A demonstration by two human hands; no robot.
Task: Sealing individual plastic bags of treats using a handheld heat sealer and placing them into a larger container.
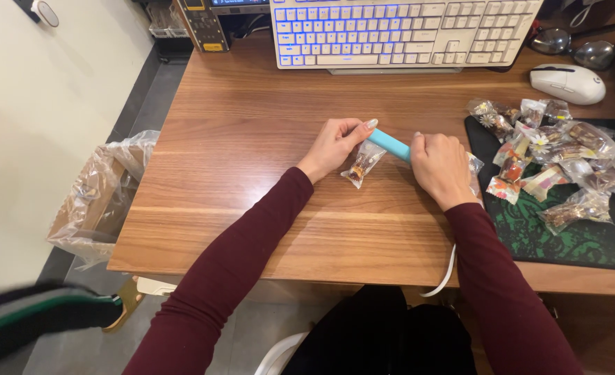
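Walnut-toned desk (252, 173) fills the view, with a white keyboard (405, 31) at twelve o'clock and a white mouse (567, 83) at two o'clock. Near the centre, the left hand (332, 144) pinches the top of a small clear packet (363, 163) holding a brown sweet, thumb and fingers pressed together on its edge. The packet lies flat on the wood, just below a slim turquoise tool (389, 144). The right hand (441, 167) is curled closed around the other end of that tool, knuckles up; what its fingertips do underneath is hidden.

At three o'clock a heap of similar wrapped sweets (558, 163) sprawls over a dark green mat (578, 239), close to the right wrist. A lined cardboard box (102, 198) stands beside the desk at nine o'clock.

As a judgement: the thin film could slip out of the pinch or tear unevenly if the tool drags sideways, spilling the sweet. The right forearm could also sweep the nearby heap off the mat, since the two sit almost touching.
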